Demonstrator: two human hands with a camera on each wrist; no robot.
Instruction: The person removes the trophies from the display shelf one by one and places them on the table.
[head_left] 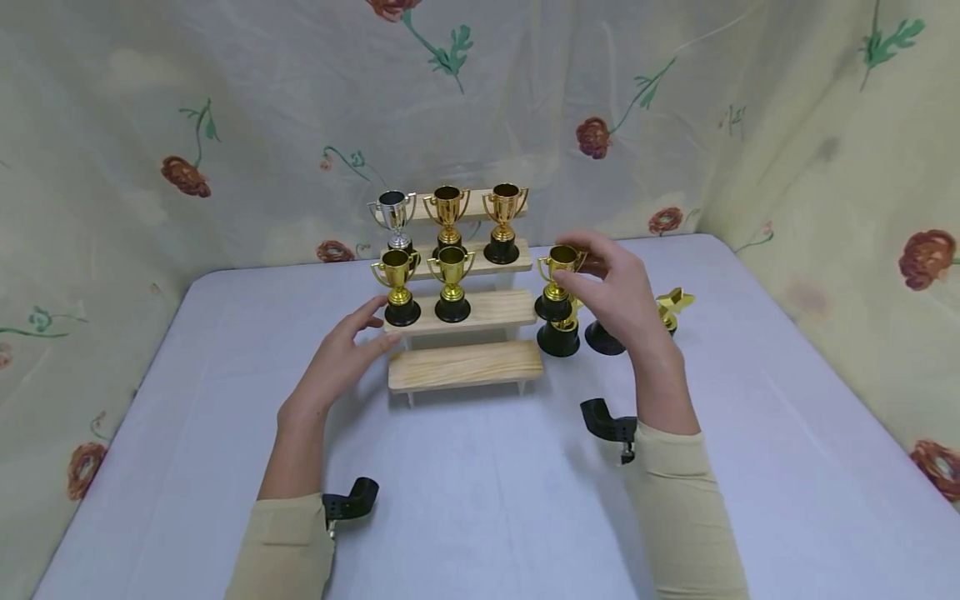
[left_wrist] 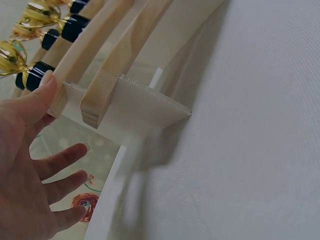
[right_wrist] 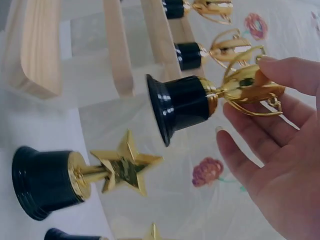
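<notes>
My right hand (head_left: 611,287) pinches a gold cup trophy (head_left: 557,279) by its bowl, just off the right end of a tiered wooden stand (head_left: 465,367). In the right wrist view the trophy's black base (right_wrist: 182,102) hangs free beside the shelf ends, thumb on one side of the bowl and fingers on the other. My left hand (head_left: 345,350) touches the left end of the stand's second step from the front, fingers spread. Two gold cups, the left one (head_left: 397,283) and another (head_left: 452,279), stand on that step. Behind them are a silver cup (head_left: 393,217) and two bronze-gold cups (head_left: 447,212).
Several star trophies stand on the white table (head_left: 465,483) right of the stand, partly hidden by my right hand; one gold star (head_left: 675,304) shows past it. The front step (head_left: 427,367) is bare wood. A flowered curtain (head_left: 262,125) hangs behind.
</notes>
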